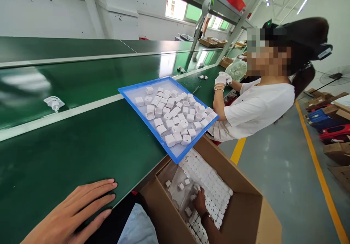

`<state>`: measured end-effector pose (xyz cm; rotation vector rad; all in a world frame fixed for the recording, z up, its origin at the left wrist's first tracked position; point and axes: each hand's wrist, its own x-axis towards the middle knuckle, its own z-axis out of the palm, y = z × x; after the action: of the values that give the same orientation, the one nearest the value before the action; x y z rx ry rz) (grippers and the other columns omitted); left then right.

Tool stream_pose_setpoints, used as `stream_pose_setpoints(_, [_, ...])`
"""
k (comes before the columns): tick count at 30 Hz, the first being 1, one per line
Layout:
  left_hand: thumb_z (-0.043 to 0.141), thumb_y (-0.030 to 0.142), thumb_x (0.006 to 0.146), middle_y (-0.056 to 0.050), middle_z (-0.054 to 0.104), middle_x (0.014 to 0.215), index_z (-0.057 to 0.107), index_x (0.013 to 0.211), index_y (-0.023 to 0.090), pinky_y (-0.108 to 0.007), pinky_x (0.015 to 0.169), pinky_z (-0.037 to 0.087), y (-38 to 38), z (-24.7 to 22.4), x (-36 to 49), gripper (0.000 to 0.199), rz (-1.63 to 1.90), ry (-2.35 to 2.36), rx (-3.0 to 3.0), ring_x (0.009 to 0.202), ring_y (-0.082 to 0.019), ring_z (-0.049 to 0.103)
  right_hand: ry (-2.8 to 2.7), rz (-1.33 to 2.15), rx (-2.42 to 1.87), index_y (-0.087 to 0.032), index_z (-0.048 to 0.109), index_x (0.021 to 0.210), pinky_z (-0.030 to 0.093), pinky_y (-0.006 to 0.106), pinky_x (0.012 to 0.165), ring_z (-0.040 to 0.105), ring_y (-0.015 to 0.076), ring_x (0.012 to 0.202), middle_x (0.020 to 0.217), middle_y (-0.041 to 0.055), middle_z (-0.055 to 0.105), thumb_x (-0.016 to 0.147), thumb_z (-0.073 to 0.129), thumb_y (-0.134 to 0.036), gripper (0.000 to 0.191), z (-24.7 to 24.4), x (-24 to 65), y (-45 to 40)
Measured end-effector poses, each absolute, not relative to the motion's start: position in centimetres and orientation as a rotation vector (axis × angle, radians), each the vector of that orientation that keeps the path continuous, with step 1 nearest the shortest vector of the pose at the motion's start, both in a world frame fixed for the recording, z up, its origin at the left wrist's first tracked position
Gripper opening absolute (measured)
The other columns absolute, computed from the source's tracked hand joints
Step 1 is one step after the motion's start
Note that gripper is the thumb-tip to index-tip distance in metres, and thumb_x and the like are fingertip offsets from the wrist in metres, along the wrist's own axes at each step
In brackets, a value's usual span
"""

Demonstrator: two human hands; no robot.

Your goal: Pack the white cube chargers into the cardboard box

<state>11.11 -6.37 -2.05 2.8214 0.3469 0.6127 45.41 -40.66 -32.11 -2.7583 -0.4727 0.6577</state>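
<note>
Pinching a white case [196, 188], the right hand [201, 202] had packed rows [217, 191] to its right; the left hand [72, 211] lay loosely spread, farther off.

The window [176, 7] glows bright; glare (mirror-like) streaks the green worktop [115, 70]; wide-angle distortion stretches the edges.

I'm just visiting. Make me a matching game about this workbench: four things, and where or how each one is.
1. Left hand
2. Right hand
3. Tray
4. Co-worker's hands

A. Reaching inside the cardboard box
B. Covered by white gloves
C. Palm down at the green tabletop
D. Blue-rimmed, holding loose white pieces

Right pairs: 1-C, 2-A, 3-D, 4-B
</note>
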Motion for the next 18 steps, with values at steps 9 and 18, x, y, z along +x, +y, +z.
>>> stream_pose_setpoints(9, [0.067,0.031,0.092,-0.001,0.071,0.134,0.070,0.124,0.030,-0.026,0.102,0.058,-6.3,-1.1,11.6,0.033,0.621,0.142,2.980,0.122,-0.021,0.068,-0.705,0.121,-2.207,-0.036,0.029,0.154,0.056,0.045,0.102,0.058,0.0296,0.130,0.148,0.0131,0.047,0.088,0.057,-0.033,0.072,-13.8,50.8,-35.0])
stream_pose_setpoints(18, [0.062,0.038,0.098,0.003,0.068,0.138,0.068,0.130,0.031,-0.027,0.098,0.061,-6.5,-0.4,11.5,0.033,0.664,0.126,3.012,0.120,-0.022,0.070,-1.587,-0.053,-2.037,-0.022,0.060,0.131,0.058,0.043,0.094,0.064,0.0246,0.114,0.135,0.0096,0.059,0.094,0.069,-0.031,0.039,10.1,54.5,-12.0])
